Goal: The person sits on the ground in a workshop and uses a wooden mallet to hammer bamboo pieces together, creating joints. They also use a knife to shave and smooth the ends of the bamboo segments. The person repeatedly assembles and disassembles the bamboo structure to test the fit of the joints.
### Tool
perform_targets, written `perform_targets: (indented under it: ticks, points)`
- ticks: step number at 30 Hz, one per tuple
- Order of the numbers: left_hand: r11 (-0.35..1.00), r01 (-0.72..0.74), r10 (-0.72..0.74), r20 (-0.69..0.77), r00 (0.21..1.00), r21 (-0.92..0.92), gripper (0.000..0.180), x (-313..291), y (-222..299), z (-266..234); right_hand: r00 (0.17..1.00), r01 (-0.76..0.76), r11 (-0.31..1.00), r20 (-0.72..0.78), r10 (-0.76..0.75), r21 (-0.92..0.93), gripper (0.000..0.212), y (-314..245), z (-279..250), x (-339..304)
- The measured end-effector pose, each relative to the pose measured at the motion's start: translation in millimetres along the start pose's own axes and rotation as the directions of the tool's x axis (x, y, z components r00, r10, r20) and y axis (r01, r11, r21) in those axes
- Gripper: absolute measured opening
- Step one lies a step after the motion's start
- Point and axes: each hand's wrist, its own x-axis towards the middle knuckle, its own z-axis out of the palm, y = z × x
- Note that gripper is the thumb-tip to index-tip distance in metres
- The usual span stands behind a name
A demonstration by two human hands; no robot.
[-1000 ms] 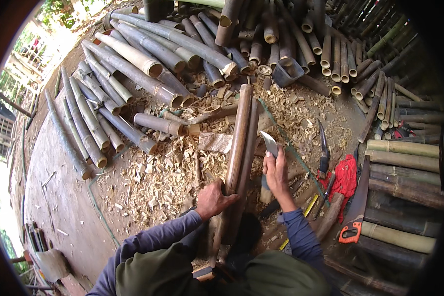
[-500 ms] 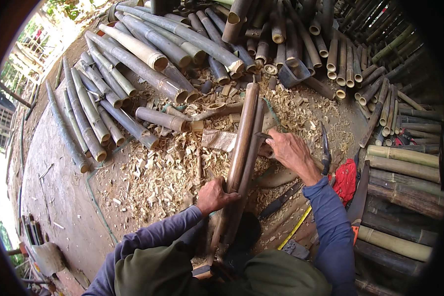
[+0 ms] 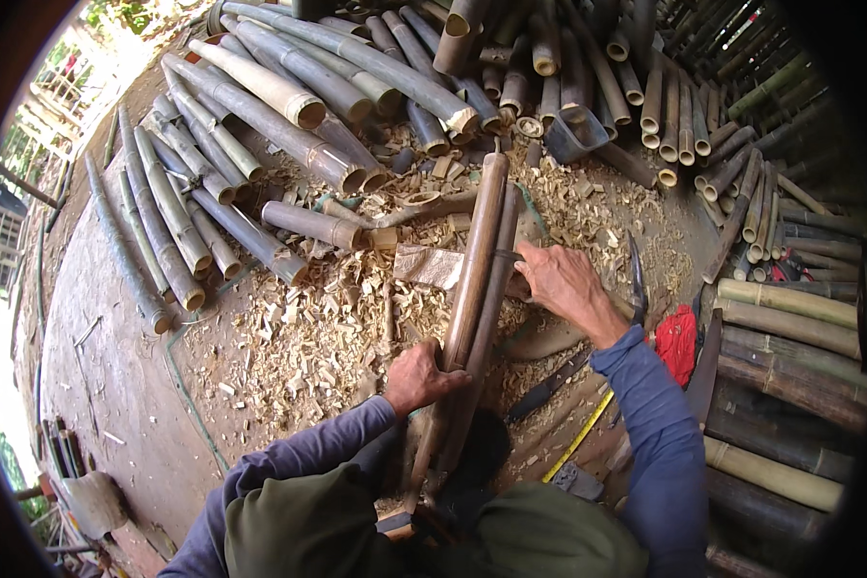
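Observation:
A long brown bamboo pole (image 3: 474,275) slants up and away from between my knees, with a second darker pole (image 3: 492,313) along its right side. My left hand (image 3: 420,379) is closed around the near part of the brown pole, its thumb lying across it. Farther up on the right, my right hand (image 3: 566,287) pinches a thin dark tool (image 3: 505,253) that reaches across the darker pole to the brown one. Fingers hide most of this tool, so its exact kind does not show. A flat pale brown piece (image 3: 426,267) lies just left of the poles.
Wood chips (image 3: 308,332) cover the ground. Cut bamboo (image 3: 289,135) lies piled at the back, with more stacked (image 3: 790,332) at the right. A curved dark blade (image 3: 636,279), a red cloth (image 3: 676,344), a sheathed-looking dark tool (image 3: 549,387) and a yellow tape measure (image 3: 580,438) lie right of me.
My right hand has shifted slightly left, bringing the dark tool across the darker pole against the brown one. My left hand keeps its hold. The view has moved slightly.

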Motion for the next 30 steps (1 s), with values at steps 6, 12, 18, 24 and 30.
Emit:
perform_targets:
  ticks: [6,12,18,24,30]
  points:
    - [1.000,0.010,-0.011,-0.018,1.000,-0.027,0.075,9,7,-8,0.993,-0.037,0.974,0.099,0.061,-0.222,0.012,71,16,-67]
    - [0.999,0.009,-0.009,-0.008,1.000,-0.042,0.074,-7,1,1,0.926,-0.376,0.846,0.194,0.324,0.378,0.032,-16,-13,-85]
    - [0.999,-0.027,0.025,-0.067,0.997,-0.038,0.076,-22,-14,18,0.917,-0.368,0.833,0.306,0.254,0.412,0.025,-75,-5,-102]
    - [1.000,0.015,-0.015,0.024,1.000,-0.014,0.075,-30,-12,17,0.981,-0.149,0.918,0.174,0.090,0.368,0.018,-96,3,-129]
    - [1.000,0.011,-0.011,0.033,0.999,-0.006,0.073,-30,-9,16,0.991,-0.108,0.938,0.107,0.077,0.330,0.017,-94,8,-122]
